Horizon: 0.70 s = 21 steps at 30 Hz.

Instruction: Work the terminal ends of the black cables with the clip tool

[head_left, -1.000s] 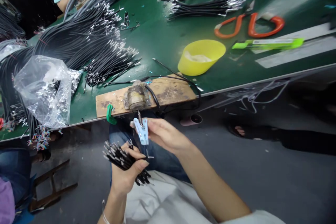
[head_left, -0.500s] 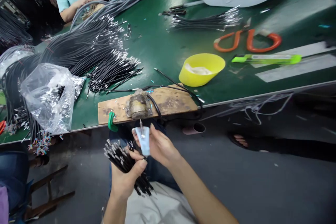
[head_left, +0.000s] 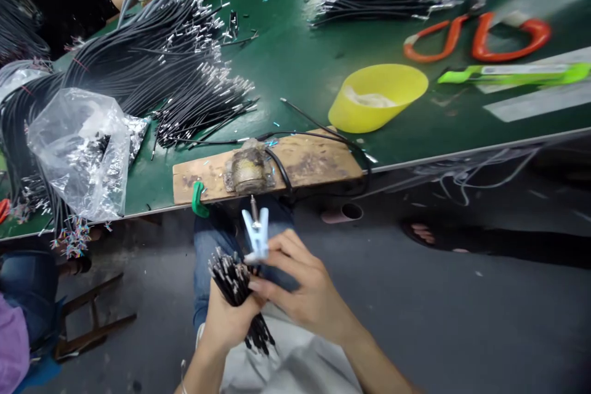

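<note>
My left hand [head_left: 229,319] is wrapped round a bundle of short black wires [head_left: 235,286] with metal tips, held over my lap. My right hand [head_left: 300,292] pinches the base of a light blue clip [head_left: 257,233] that points up toward the table, and its fingers touch the top of the bundle. A small metal pin sticks out of the clip's upper end.
A wooden board [head_left: 295,166] with a metal fixture [head_left: 249,173] lies on the green table's edge [head_left: 415,160]. On the table are a large heap of black cables [head_left: 152,74], a plastic bag [head_left: 78,154], a yellow bowl [head_left: 376,97], orange-handled scissors [head_left: 480,40]. Another person sits far left.
My right hand with the blue clip has come down onto the wire bundle. The left hand turned the bundle more upright and both hands sit lower and closer together.
</note>
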Each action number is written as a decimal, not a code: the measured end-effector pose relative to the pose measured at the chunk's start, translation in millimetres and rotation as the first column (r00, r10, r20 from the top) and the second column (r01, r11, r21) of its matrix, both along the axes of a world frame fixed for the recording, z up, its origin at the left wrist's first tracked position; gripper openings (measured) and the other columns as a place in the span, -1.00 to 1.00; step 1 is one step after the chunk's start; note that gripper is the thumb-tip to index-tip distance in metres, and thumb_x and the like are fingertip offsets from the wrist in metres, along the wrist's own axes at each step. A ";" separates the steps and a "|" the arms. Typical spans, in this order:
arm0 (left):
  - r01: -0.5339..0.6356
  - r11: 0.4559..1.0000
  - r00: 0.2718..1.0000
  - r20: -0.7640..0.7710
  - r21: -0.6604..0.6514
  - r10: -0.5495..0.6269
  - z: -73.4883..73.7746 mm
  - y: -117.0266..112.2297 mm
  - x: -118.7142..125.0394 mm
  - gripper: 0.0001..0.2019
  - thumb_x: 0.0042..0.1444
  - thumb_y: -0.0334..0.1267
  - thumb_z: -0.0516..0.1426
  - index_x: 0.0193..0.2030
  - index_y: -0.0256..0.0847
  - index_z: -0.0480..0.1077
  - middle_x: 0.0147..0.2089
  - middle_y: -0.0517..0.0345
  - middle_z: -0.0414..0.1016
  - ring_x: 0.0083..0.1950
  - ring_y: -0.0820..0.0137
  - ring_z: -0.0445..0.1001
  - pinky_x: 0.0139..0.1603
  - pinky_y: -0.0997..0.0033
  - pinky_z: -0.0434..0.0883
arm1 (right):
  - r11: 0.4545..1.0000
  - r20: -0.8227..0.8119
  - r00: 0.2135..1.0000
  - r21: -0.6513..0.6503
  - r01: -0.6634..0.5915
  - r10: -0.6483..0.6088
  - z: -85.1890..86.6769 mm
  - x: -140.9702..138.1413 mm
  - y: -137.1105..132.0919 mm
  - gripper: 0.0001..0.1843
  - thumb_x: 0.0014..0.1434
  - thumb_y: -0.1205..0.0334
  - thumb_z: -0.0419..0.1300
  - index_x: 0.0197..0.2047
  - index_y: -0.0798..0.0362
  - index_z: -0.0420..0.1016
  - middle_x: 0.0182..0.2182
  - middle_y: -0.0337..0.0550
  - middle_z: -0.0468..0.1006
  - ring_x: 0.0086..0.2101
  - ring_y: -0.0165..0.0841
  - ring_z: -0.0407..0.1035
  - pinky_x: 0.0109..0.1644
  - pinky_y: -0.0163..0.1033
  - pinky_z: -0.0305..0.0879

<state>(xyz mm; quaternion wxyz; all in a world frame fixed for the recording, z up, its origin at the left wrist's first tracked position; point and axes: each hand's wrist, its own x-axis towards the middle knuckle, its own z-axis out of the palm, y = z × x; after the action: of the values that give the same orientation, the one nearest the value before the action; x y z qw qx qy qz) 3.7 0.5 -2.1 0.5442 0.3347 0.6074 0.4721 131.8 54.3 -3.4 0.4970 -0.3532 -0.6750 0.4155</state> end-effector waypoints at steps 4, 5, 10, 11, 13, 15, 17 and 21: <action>-0.020 0.997 0.995 0.098 -0.077 0.028 -2.6 -5.4 2.2 -0.77 -0.18 -0.15 0.30 -0.40 -0.23 0.48 -0.57 0.16 0.45 -0.49 0.33 0.46 -0.41 0.35 0.45 | 0.996 0.054 0.997 0.067 -0.058 0.055 5.1 -4.6 0.5 -0.83 0.11 0.47 0.10 -0.48 0.08 0.38 -0.53 -0.24 0.33 -0.45 -0.39 0.20 -0.33 -0.23 0.18; -0.030 0.995 0.992 0.121 -0.099 0.042 -3.4 -6.6 2.2 -0.78 -0.16 -0.14 0.30 -0.43 -0.25 0.47 -0.61 0.18 0.42 -0.56 0.38 0.43 -0.47 0.38 0.43 | 0.998 0.039 0.999 0.062 -0.019 0.016 3.4 -6.3 -0.7 -0.81 0.11 0.48 0.09 -0.50 0.08 0.36 -0.55 -0.25 0.30 -0.47 -0.40 0.19 -0.35 -0.23 0.17; -0.094 0.983 0.963 0.235 -0.160 0.130 -18.5 -7.9 -0.1 -0.69 -0.18 -0.02 0.29 -0.49 -0.21 0.36 -0.64 0.23 0.36 -0.57 0.39 0.43 -0.49 0.38 0.44 | 0.977 -0.236 0.965 -0.203 0.063 -0.111 -12.8 -19.1 -14.1 -0.82 0.11 0.37 0.12 -0.52 0.07 0.39 -0.53 -0.24 0.31 -0.54 -0.43 0.25 -0.49 -0.28 0.19; -0.083 0.983 0.961 0.248 -0.161 0.122 -23.9 -6.4 -1.6 -0.65 -0.22 0.03 0.29 -0.53 -0.20 0.34 -0.67 0.23 0.35 -0.59 0.38 0.42 -0.51 0.36 0.44 | 0.942 -0.330 0.940 -0.335 -0.031 -0.086 -16.2 -21.5 -16.6 -0.82 0.11 0.30 0.13 -0.52 0.08 0.39 -0.50 -0.24 0.33 -0.59 -0.46 0.27 -0.58 -0.31 0.18; -0.025 0.986 0.963 0.259 -0.163 0.068 -35.8 -1.8 -6.6 -0.59 -0.34 0.11 0.31 -0.63 -0.19 0.33 -0.74 0.21 0.33 -0.66 0.39 0.37 -0.57 0.33 0.43 | 0.783 -0.510 0.859 -0.550 -0.292 -0.038 -21.9 -24.6 -19.3 -0.78 0.09 0.15 0.17 -0.50 0.09 0.38 -0.50 -0.25 0.33 -0.71 -0.52 0.26 -0.73 -0.38 0.08; 0.141 0.976 0.961 0.260 -0.165 -0.095 -47.2 3.3 -12.9 -0.56 -0.46 0.14 0.33 -0.72 -0.17 0.33 -0.81 0.21 0.28 -0.73 0.40 0.31 -0.65 0.32 0.42 | 0.616 -0.630 0.776 -0.623 -0.482 -0.029 -24.2 -24.0 -18.4 -0.72 0.05 0.04 0.20 -0.49 0.09 0.35 -0.61 -0.32 0.31 -0.77 -0.52 0.24 -0.80 -0.42 0.00; 0.221 0.961 0.950 0.259 -0.166 -0.174 -56.0 6.6 -18.2 -0.57 -0.47 0.16 0.33 -0.73 -0.16 0.36 -0.81 0.18 0.31 -0.76 0.39 0.30 -0.68 0.30 0.41 | 0.566 -0.680 0.733 -0.604 -0.561 0.001 -22.0 -19.6 -14.1 -0.68 0.05 -0.02 0.18 -0.47 0.09 0.36 -0.69 -0.35 0.28 -0.77 -0.49 0.23 -0.80 -0.42 0.02; 0.180 0.976 0.967 0.202 -0.122 -0.153 -66.3 6.2 -20.5 -0.62 -0.33 0.12 0.31 -0.68 -0.15 0.38 -0.77 0.18 0.34 -0.78 0.41 0.28 -0.69 0.27 0.40 | 0.778 -0.542 0.838 -0.496 -0.387 0.071 -9.5 -7.6 -2.3 -0.76 0.01 0.07 0.26 -0.42 0.10 0.48 -0.52 -0.21 0.39 -0.52 -0.42 0.34 -0.51 -0.34 0.29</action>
<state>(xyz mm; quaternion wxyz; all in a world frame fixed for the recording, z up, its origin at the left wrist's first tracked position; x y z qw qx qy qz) -16.8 6.7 -68.4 0.6599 0.2989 0.5532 0.4112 124.2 52.0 -12.8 0.4620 -0.2826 -0.4019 0.7383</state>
